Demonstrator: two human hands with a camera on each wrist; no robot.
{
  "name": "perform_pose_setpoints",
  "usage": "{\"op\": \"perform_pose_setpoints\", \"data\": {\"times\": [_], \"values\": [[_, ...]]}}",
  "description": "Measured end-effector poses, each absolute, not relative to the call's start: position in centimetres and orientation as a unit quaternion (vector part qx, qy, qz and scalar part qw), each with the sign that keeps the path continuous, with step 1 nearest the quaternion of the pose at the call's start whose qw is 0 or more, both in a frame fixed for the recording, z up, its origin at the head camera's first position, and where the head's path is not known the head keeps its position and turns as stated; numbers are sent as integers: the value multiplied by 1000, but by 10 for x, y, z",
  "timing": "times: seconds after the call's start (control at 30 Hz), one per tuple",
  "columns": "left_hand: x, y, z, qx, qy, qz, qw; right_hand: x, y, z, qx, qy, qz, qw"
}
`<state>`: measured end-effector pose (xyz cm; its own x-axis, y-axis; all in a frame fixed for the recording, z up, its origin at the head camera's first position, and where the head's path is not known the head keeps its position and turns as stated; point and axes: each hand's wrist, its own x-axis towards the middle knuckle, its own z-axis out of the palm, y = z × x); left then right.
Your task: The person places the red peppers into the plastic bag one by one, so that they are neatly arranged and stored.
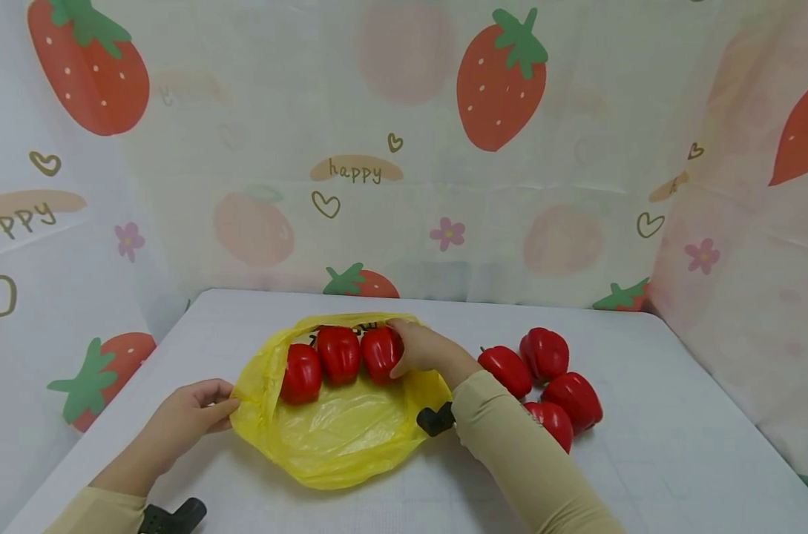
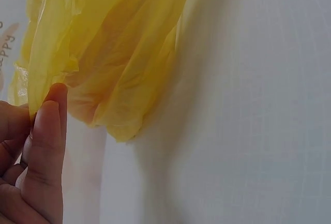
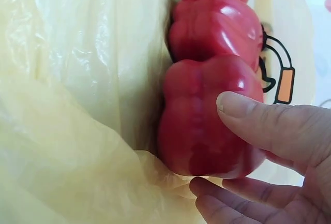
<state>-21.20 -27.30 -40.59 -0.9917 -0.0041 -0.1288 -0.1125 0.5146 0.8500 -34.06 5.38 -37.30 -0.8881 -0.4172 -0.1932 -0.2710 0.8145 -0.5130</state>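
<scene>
A yellow plastic bag (image 1: 337,445) lies on the table with its mouth spread wide. At the left side of its rim, my left hand (image 1: 188,415) pinches the thin plastic between thumb and fingers. Inside sit three red bell peppers in a row: a left one (image 1: 302,374), a middle one (image 1: 338,356) and a right one (image 1: 380,354). My right hand (image 1: 430,352) reaches in over the bag's right side and holds the right pepper. In the right wrist view its thumb (image 3: 258,118) lies over that pepper, with the other fingers at its near end and partly hidden.
Several more red bell peppers (image 1: 573,400) are grouped on the white table (image 1: 671,445), right of the bag; my right forearm partly covers one. A strawberry-patterned cloth (image 1: 404,237) hangs behind and at both sides. Black wrist devices (image 1: 176,517) are on both sleeves.
</scene>
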Motion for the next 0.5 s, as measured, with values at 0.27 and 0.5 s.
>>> {"op": "perform_pose_setpoints", "data": {"times": [0.27,0.5], "values": [[-212,-273,-406,-40,869,489,60,-340,62,-366,-182,941,-240,154],[-211,-271,-405,-54,871,483,66,-340,74,-358,-174,931,-273,171]]}}
